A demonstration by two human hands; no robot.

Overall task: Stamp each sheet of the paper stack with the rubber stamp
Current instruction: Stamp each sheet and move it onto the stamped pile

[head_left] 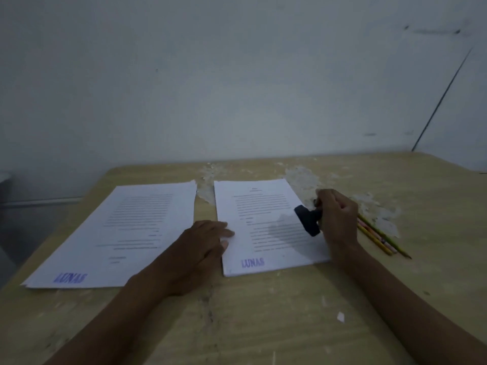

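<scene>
Two piles of printed white sheets lie on a wooden table. The right paper stack [266,227] has a blue "LUNAS" mark [253,262] at its near left corner. The left pile [123,233] bears the same blue mark [70,277] at its near left corner. My right hand [337,217] grips the handle of a dark rubber stamp [307,219], held tilted above the right side of the right stack, clear of the paper. My left hand [203,246] rests on the left edge of the right stack, fingertips touching the top sheet.
Several pencils [379,237] lie on the table [263,325] just right of my right hand. The tabletop's surface is peeled and flaking near its far edge [303,175]. A pale wall stands right behind the table. A small white scrap [340,316] lies near the front.
</scene>
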